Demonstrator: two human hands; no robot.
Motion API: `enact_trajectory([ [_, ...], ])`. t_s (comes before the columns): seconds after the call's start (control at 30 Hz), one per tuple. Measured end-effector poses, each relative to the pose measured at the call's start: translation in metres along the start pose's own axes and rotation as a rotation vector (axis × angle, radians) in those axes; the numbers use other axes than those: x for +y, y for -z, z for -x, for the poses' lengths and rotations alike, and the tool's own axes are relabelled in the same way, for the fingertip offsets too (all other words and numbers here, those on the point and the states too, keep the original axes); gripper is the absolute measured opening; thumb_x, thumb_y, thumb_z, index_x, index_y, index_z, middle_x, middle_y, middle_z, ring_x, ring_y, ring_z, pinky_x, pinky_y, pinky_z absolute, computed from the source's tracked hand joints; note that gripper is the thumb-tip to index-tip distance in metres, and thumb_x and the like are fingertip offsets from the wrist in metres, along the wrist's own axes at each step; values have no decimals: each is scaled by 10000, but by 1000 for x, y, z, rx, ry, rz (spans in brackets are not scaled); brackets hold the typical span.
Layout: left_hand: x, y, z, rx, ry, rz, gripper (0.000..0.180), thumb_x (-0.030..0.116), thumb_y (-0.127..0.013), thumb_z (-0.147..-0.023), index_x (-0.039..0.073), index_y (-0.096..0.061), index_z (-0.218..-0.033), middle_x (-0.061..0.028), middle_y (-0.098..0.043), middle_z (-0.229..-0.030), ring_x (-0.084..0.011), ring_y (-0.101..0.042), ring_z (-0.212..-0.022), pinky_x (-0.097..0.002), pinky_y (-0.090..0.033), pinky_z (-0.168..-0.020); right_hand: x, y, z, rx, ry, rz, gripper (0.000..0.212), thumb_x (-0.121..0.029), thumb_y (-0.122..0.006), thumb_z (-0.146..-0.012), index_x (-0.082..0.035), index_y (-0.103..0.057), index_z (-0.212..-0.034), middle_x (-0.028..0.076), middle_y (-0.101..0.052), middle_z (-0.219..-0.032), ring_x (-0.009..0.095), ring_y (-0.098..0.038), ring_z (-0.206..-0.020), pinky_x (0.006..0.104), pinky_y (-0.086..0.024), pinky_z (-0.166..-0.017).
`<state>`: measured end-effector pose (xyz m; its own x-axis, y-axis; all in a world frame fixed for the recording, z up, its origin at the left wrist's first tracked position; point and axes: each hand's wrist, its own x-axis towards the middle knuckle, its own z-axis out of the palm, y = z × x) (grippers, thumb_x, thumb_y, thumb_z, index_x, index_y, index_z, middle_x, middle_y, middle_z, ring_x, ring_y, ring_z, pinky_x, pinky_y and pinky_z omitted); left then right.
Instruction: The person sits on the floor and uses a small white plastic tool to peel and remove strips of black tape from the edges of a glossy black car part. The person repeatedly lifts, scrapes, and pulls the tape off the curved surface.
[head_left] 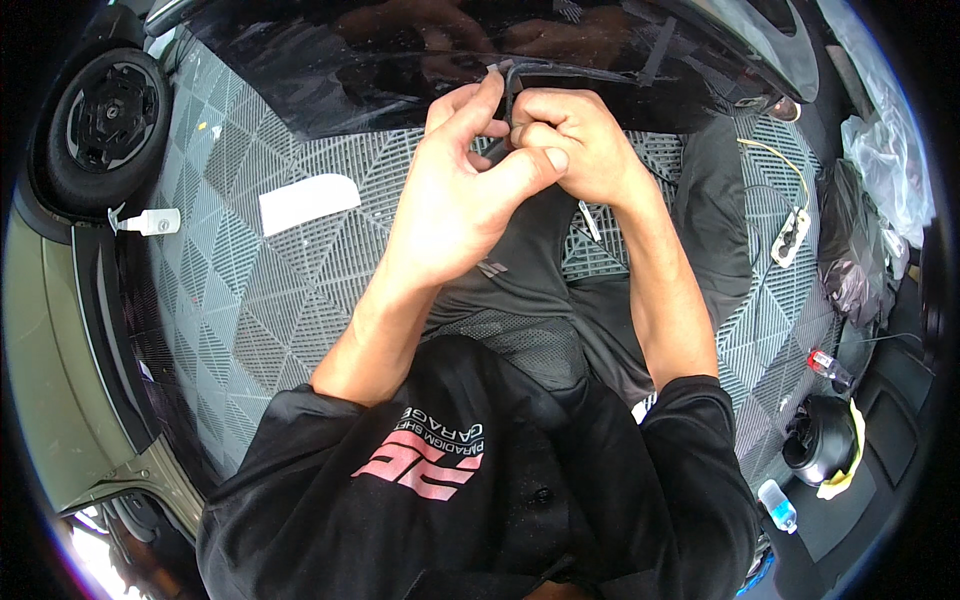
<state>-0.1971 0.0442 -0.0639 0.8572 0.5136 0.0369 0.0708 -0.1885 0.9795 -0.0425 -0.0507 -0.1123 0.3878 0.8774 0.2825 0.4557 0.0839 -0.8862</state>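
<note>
Thin dark trim strip [512,85] pinched by left hand [455,190] and right hand [575,145] at 12 o'clock; glossy black car panel [400,60] could be scratched if grip slips.

Both bare forearms reach forward, hands meeting. The left hand [455,190] pinches with fingertips; the right hand [575,140] curls closed.

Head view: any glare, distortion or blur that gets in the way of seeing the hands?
Head view: strong fisheye bending, so the grid floor tiles curve toward the dark rim; the glossy black car panel mirrors the hands, which confuses its edge; daylight is even, and the left hand and right hand look sharp, though the thin dark strip between them is hard to make out.
</note>
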Motion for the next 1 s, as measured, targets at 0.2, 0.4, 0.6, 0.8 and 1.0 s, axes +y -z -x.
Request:
enact_trajectory([
  [0.2,-2,0,1,-2,-15,11,1012,435,-840,-762,-141,-428,-1485,-217,-405,-1487,-265,-536,-1201,-334,-497,-911,-1,0,0,-3,-19,0,207,-189,-597,-836,-12,-591,-728,141,-572,-642,239,-541,-556,392,-443,-549],
  [0.4,0,-3,4,1,-11,23,994,372,-852,-767,-131,-409,-1501,-207,-399,-1479,-261,-534,-1200,-357,-486,-953,-1,-1,0,-6,-19,-9,193,-181,-592,-829,-16,-596,-728,144,-579,-642,252,-563,-560,394,-454,-551],
  [0.6,1,-2,4,-13,-24,-12,992,347,-849,-769,-122,-394,-1514,-205,-399,-1485,-263,-537,-1211,-376,-483,-980,-3,0,1,1,-12,-7,184,-167,-583,-825,-15,-595,-722,142,-577,-629,250,-564,-550,392,-455,-546],
  [0.8,0,-2,4,-24,-8,-10,992,337,-841,-763,-112,-387,-1523,-214,-394,-1511,-272,-541,-1245,-385,-483,-1004,-3,0,0,5,-20,-2,186,-159,-589,-825,-6,-586,-720,141,-568,-625,244,-545,-541,395,-443,-539],
  [1.0,-3,-3,5,-26,-15,-10,995,323,-830,-746,-108,-385,-1525,-216,-398,-1512,-271,-546,-1251,-384,-483,-1007,-2,-1,-1,11,-10,-7,193,-159,-591,-832,-3,-585,-720,142,-570,-629,245,-548,-544,398,-442,-539],
])
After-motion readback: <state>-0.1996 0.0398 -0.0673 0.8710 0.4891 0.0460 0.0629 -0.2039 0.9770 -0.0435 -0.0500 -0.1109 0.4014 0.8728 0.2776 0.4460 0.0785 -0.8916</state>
